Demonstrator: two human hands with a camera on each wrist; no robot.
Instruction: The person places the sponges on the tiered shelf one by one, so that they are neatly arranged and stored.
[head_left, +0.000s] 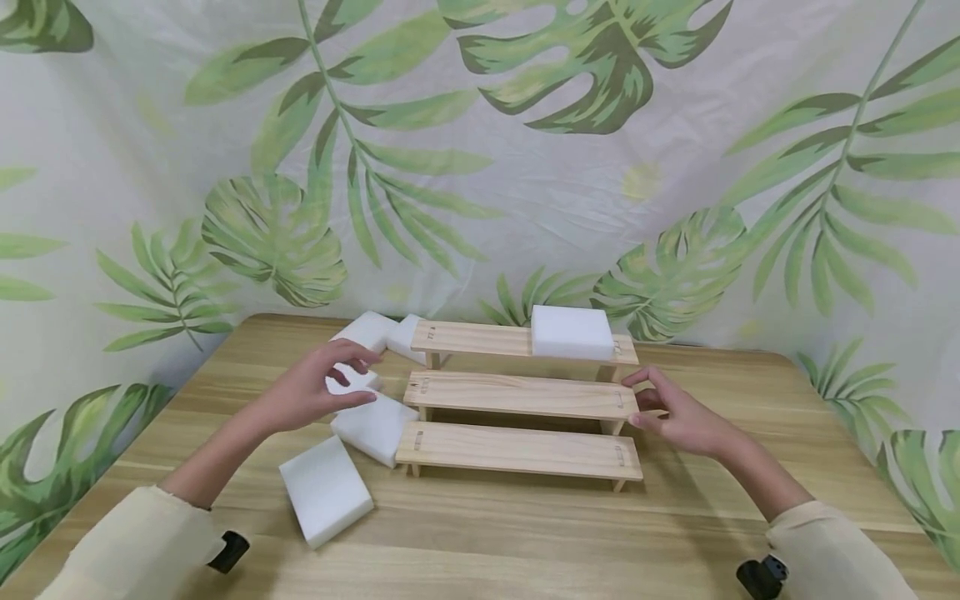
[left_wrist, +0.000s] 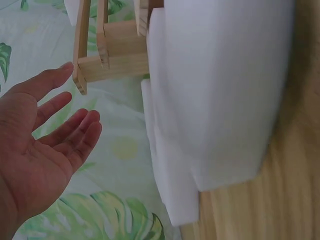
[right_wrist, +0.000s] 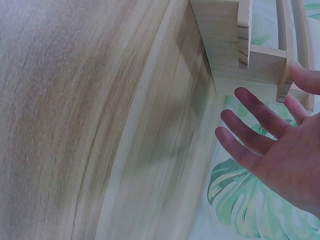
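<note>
A three-tier wooden stand (head_left: pixel 517 396) is on the table, with a white foam block (head_left: pixel 572 332) lying on the right part of its top tier. My left hand (head_left: pixel 315 387) hovers left of the stand above white foam blocks, thumb and fingers apart, holding nothing. In the left wrist view, that hand (left_wrist: pixel 45 135) appears near the stand's end. At the middle tier's right end is my right hand (head_left: pixel 682 417), its thumb and index finger beside the board. The right wrist view shows this hand (right_wrist: pixel 285 150) with loosely spread fingers; whether the thumb touches the board is hard to tell.
Several white foam blocks lie left of the stand, one (head_left: pixel 326 490) nearest the front and another (head_left: pixel 377 425) against the stand's left side. Behind the wooden table (head_left: pixel 525 550) hangs a leaf-patterned cloth (head_left: pixel 525 208).
</note>
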